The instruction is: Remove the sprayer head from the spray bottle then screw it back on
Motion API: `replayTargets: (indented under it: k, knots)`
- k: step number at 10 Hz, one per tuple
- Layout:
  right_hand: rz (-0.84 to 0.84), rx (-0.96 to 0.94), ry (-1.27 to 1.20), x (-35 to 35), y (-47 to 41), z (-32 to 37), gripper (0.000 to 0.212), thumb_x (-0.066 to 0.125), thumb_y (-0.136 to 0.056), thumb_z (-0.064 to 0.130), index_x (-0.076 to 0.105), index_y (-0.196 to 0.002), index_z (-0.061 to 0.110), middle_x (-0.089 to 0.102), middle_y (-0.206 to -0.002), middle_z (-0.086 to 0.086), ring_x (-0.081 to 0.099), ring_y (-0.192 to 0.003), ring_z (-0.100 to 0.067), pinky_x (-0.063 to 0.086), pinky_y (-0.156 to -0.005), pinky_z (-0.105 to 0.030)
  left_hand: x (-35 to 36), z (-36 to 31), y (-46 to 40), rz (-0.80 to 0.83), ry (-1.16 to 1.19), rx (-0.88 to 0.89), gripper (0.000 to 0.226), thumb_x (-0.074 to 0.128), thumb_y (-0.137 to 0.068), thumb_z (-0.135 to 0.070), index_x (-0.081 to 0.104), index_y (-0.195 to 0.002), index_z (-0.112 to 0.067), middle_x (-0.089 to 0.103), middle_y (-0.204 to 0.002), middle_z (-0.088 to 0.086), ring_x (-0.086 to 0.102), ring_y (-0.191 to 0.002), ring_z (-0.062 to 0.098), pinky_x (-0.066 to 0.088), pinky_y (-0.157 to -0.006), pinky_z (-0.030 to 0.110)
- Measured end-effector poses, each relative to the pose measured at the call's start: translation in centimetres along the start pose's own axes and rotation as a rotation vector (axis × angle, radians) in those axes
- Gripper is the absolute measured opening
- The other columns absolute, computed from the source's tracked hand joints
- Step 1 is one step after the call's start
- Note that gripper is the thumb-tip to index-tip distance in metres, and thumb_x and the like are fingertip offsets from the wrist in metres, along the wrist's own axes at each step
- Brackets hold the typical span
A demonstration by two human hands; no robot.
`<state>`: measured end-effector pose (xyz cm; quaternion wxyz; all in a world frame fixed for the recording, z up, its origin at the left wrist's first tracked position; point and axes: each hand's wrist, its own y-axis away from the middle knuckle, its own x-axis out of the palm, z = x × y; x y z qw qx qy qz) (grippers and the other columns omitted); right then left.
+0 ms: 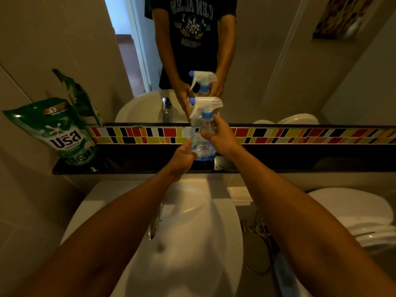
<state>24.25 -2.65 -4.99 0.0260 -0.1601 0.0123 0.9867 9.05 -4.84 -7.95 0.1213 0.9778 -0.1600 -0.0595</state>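
Both hands gripping spray bottle (202, 144) standing on dark ledge (132, 166) above sink (192, 243): left hand (182, 156) closing round its base, right hand (216, 135) closing round neck under sprayer head (205, 105), still attached

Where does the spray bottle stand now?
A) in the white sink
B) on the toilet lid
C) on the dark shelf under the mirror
C: the spray bottle stands on the dark shelf, its base on the ledge, with both hands on it.

Dim bathroom: white washbasin (192, 211) below dark ledge (300, 166), multicoloured tile strip (300, 136), wall mirror (267, 61), toilet (351, 213) at right.
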Motion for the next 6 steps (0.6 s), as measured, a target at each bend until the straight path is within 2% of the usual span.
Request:
replayTargets:
  k: [1, 2, 3, 4, 5, 6]
  knots:
    - [-0.022, 0.009, -0.025, 0.3, 0.1, -0.4, 0.059, 0.069, -0.097, 0.007, 0.045, -0.149, 0.02, 0.06, -0.144, -0.006, 0.059, -0.133, -0.026, 0.054, -0.105, -0.048, -0.1, 0.0, 0.0, 0.009, -0.007, 0.032, 0.054, 0.045, -0.097, 0.008, 0.037, -0.148, -0.007, 0.055, -0.136, 0.017, 0.057, -0.116, 0.024, 0.054, -0.082, 0.022]
    - [-0.063, 0.012, -0.032, 0.8, 0.6, -0.4, 0.063, 0.072, -0.095, 0.009, 0.043, -0.15, 0.02, 0.057, -0.147, -0.005, 0.057, -0.134, -0.025, 0.055, -0.102, -0.041, -0.2, -0.2, -0.1, 0.001, 0.004, 0.021, 0.057, 0.049, -0.094, 0.012, 0.038, -0.147, -0.005, 0.057, -0.132, 0.014, 0.056, -0.125, 0.028, 0.053, -0.094, 0.031]
    - [-0.116, 0.003, -0.049, 1.2, 1.3, -0.6, 0.07, 0.075, -0.093, 0.011, 0.04, -0.153, 0.022, 0.054, -0.151, -0.005, 0.054, -0.136, -0.024, 0.052, -0.106, -0.044, -0.8, 0.3, -0.2, -0.017, -0.02, 0.009, 0.055, 0.052, -0.093, 0.01, 0.041, -0.145, -0.005, 0.058, -0.13, 0.012, 0.056, -0.125, 0.032, 0.05, -0.102, 0.042]
    - [-0.186, 0.022, -0.029, 1.4, 1.9, -0.5, 0.069, 0.076, -0.093, 0.016, 0.042, -0.152, 0.021, 0.054, -0.151, -0.005, 0.054, -0.138, -0.026, 0.051, -0.109, -0.05, -1.2, -0.5, 1.4, -0.011, -0.073, 0.015, 0.057, 0.052, -0.092, 0.01, 0.04, -0.146, -0.005, 0.055, -0.135, 0.01, 0.053, -0.129, 0.028, 0.046, -0.106, 0.041]
    - [-0.249, 0.032, -0.025, 1.6, 2.6, -0.2, 0.062, 0.074, -0.095, 0.019, 0.045, -0.15, 0.02, 0.054, -0.15, -0.006, 0.055, -0.136, -0.025, 0.052, -0.103, -0.042, -1.8, -0.8, 2.4, -0.081, -0.153, 0.053, 0.059, 0.053, -0.093, 0.009, 0.036, -0.148, -0.003, 0.049, -0.136, 0.008, 0.045, -0.13, 0.021, 0.042, -0.095, 0.025]
    - [-0.295, 0.044, -0.038, 2.1, 3.5, 0.2, 0.062, 0.073, -0.096, 0.019, 0.043, -0.151, 0.021, 0.053, -0.15, -0.006, 0.056, -0.135, -0.026, 0.056, -0.098, -0.042, -3.1, -1.0, 3.2, -0.117, -0.218, 0.075, 0.064, 0.058, -0.092, 0.003, 0.033, -0.151, -0.007, 0.046, -0.143, 0.004, 0.044, -0.133, 0.021, 0.044, -0.093, 0.027]
